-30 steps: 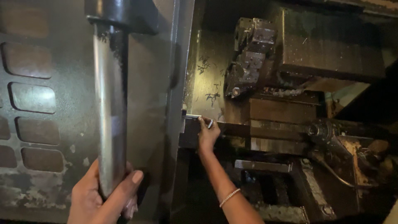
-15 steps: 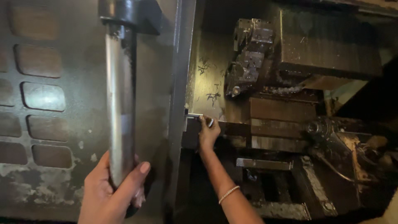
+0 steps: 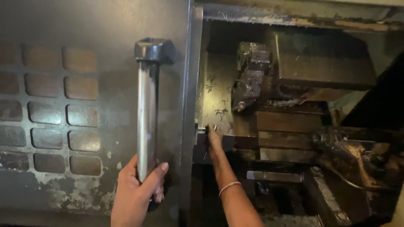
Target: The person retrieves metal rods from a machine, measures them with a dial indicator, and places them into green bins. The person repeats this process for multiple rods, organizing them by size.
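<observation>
Machine door, left half of the frame: a large dark metal panel with rows of rounded rectangular window cells and worn, flaking paint toward its lower edge. Machine enclosure, right half: an open, dim cavity holding blocky dark castings, a tool turret at upper centre, and chip-strewn slides at lower right. Door frame edge: a vertical strip dividing the two halves. Door handle: a bright vertical bar capped by a dark bracket, standing left of that strip. Left hand, lower centre-left: closed around the lower end of the door handle, thumb across the front. Right hand, centre: reaching into the enclosure, fingers curled onto a small metal part at the edge of a horizontal ledge; whether it grips firmly cannot be told; a thin bangle circles the wrist. Handling note, as judgement: a steady hold on the handle should keep the door clear of the reaching forearm. Free room is narrow beside the frame edge and wider toward the cavity's middle; hard corners lie close above and below the right hand
</observation>
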